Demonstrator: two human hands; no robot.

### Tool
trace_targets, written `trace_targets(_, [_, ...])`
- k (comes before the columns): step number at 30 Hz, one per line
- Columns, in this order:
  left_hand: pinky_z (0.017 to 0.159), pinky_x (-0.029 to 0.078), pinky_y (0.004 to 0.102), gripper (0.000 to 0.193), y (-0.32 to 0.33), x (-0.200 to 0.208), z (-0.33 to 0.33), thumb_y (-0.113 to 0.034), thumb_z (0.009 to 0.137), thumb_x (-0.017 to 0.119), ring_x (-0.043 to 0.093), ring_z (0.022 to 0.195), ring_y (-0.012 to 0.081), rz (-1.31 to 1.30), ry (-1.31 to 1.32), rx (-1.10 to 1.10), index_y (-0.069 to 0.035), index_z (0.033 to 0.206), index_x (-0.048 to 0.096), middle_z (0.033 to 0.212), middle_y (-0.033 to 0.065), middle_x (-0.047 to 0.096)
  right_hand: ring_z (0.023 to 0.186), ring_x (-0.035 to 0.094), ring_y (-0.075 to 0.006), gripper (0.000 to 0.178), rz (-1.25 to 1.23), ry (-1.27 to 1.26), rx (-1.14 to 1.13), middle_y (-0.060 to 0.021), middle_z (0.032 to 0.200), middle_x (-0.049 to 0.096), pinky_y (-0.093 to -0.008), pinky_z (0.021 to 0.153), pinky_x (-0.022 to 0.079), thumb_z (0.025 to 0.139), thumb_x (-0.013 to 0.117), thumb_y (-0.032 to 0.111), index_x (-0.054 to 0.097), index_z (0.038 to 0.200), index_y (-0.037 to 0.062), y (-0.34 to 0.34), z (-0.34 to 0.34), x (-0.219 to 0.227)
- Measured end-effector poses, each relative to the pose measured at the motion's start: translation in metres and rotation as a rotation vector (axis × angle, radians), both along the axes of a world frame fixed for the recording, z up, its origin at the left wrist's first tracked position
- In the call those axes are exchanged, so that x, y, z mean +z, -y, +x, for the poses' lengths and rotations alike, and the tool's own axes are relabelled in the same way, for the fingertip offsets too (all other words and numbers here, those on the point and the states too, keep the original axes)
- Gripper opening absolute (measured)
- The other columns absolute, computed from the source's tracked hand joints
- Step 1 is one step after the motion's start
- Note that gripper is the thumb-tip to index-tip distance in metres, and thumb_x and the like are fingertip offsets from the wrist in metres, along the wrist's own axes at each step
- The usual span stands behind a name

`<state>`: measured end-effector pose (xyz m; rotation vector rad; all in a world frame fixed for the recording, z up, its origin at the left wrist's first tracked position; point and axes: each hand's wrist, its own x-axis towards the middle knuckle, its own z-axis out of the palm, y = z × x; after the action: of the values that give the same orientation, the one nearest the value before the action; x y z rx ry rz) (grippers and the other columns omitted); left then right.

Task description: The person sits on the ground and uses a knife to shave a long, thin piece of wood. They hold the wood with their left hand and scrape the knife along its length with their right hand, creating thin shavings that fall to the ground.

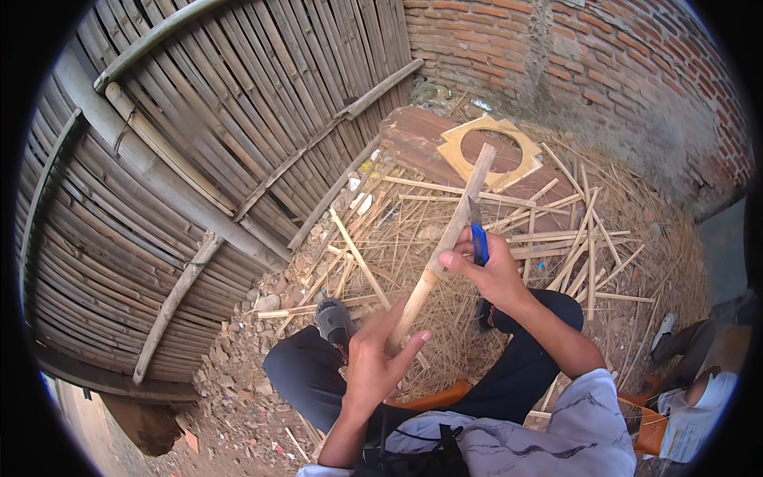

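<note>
A long split bamboo piece (437, 266) slants up and away in front of me, between my knees. Its near end rests in my left hand (375, 356), whose fingers lie along it while the thumb stands out to the side. My right hand (497, 274) grips a blue-handled utility knife (479, 242), and its thumb presses on the bamboo. The metal blade lies against the right edge of the strip, above my right fingers. Part of the knife handle is hidden by that hand.
Loose bamboo sticks (588, 246) and dry shavings (413, 238) litter the ground. A yellowish frame with a round hole (524, 163) lies on a brown board (417, 143). A bamboo wall (199, 135) stands left, a brick wall (604, 71) behind. Another person (699, 389) sits at right.
</note>
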<state>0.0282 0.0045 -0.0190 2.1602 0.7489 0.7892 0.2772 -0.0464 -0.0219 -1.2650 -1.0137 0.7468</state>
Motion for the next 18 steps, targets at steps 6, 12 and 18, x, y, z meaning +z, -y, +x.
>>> trace_targets(6, [0.077, 0.056, 0.0377, 0.044, 0.001, -0.007, 0.008, -0.011, 0.105, 0.072, 0.071, 0.081, 0.0221, -0.122, 0.097, 0.006, 0.002, 0.146, 0.066, 0.098, 0.0185, 0.077, 0.082, 0.073, -0.0173, 0.032, 0.096, 0.305, -0.071, -0.0101, 0.087, 0.073, -0.0320, 0.072, 0.053, 0.106, 0.073, 0.033, 0.071, 0.113, 0.0012, 0.012, 0.003, 0.002])
trace_targets(12, [0.079, 0.054, 0.0337, 0.044, 0.000, -0.010, 0.002, -0.014, 0.108, 0.069, 0.064, 0.085, 0.0131, -0.274, 0.183, -0.014, 0.001, 0.149, 0.065, 0.102, 0.0151, 0.078, 0.070, 0.074, -0.0292, 0.035, 0.241, 0.912, -0.111, -0.0094, 0.087, 0.074, -0.0392, 0.059, 0.056, 0.100, 0.078, 0.037, 0.074, 0.113, 0.0056, 0.018, -0.015, 0.007])
trace_targets(18, [0.081, 0.052, 0.0352, 0.044, 0.004, 0.001, 0.001, -0.024, 0.114, 0.061, 0.063, 0.086, 0.0158, -0.344, 0.103, 0.001, 0.001, 0.150, 0.064, 0.095, 0.0141, 0.072, 0.059, 0.068, -0.0242, 0.035, 0.324, 1.050, -0.185, -0.0071, 0.078, 0.069, -0.0362, 0.050, 0.050, 0.092, 0.086, 0.035, 0.078, 0.110, 0.0050, 0.020, -0.027, 0.011])
